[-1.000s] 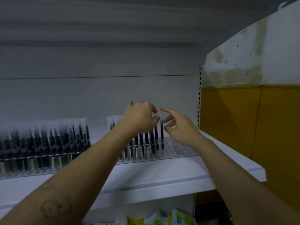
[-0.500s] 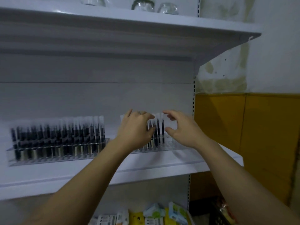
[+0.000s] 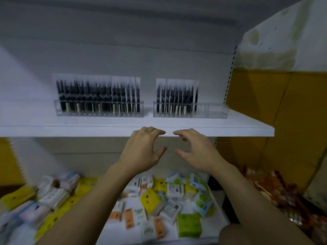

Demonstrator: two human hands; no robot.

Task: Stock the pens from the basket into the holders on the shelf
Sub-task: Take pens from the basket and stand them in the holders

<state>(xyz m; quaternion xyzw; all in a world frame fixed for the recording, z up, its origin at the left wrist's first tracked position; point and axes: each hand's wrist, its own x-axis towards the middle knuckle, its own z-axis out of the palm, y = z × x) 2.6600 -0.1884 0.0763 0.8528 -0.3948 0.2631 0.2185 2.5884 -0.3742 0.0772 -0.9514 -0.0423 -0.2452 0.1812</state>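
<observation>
Two clear plastic holders stand on the white shelf (image 3: pixel 247 128). The left holder (image 3: pixel 99 110) is packed with dark packaged pens (image 3: pixel 97 92) along its whole length. In the right holder (image 3: pixel 190 112) the pens (image 3: pixel 177 96) fill only the left part, and its right end has none. My left hand (image 3: pixel 143 151) and my right hand (image 3: pixel 196 151) hover side by side just below the shelf's front edge, fingers loosely curved and holding nothing. No basket is in view.
The lower shelf (image 3: pixel 210 225) holds several small packets (image 3: pixel 154 200) in yellow, green, white and orange. Orange-red bags (image 3: pixel 276 188) lie at the lower right. A yellow wall panel (image 3: pixel 283 106) stands to the right of the shelving.
Both hands have come away from the right holder and dropped below the shelf edge. The view has tilted down, so the lower shelf now shows.
</observation>
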